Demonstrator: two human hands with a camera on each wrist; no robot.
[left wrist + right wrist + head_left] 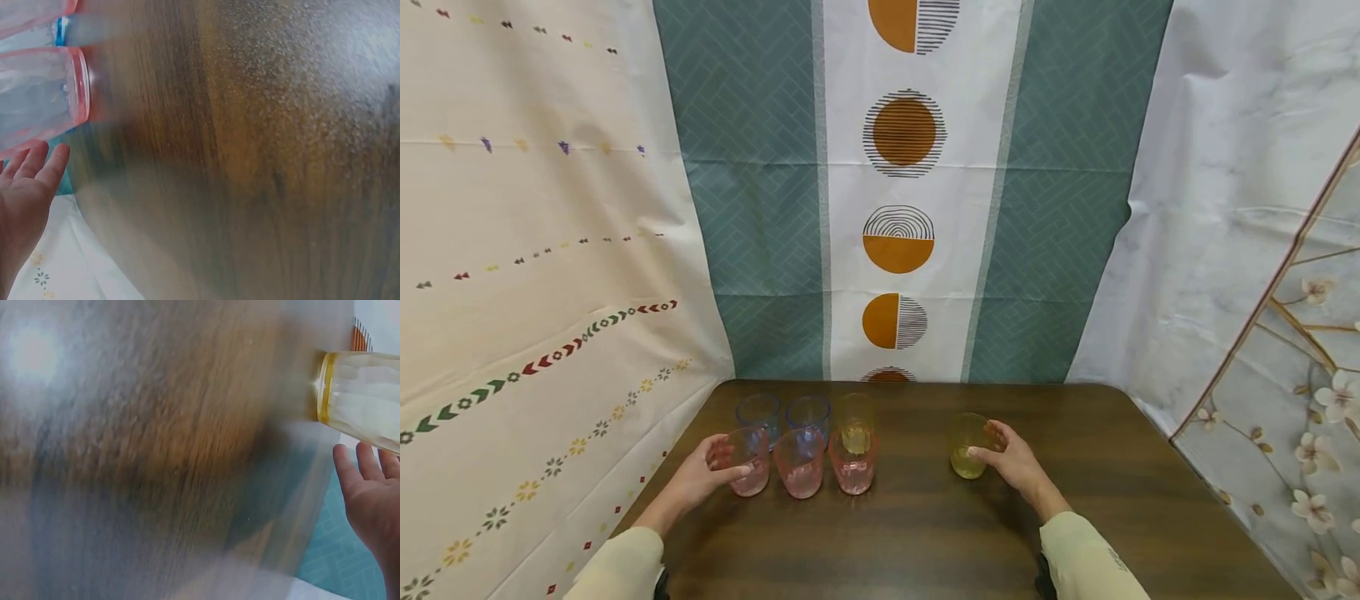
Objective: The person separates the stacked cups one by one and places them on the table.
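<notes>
On the left of the table stand three pink glasses in a front row. My left hand [703,473] is at the leftmost pink glass [752,475], thumb across its near side and fingers beside it. In the left wrist view the fingers [53,165] are extended next to a pink glass [37,94]. Over to the right, a yellow glass [964,442] stands upright by itself. My right hand [1015,458] is at its right side, the thumb overlapping it. The right wrist view shows slightly bent, spread fingers [349,469] beside the yellow glass [362,394].
The middle pink glass [800,471] and right pink glass [853,468] stand in front of two blue glasses, one at the left [758,412] and one beside it [808,414], and another yellow glass [856,412]. Cloths hang around the dark wooden table [880,542].
</notes>
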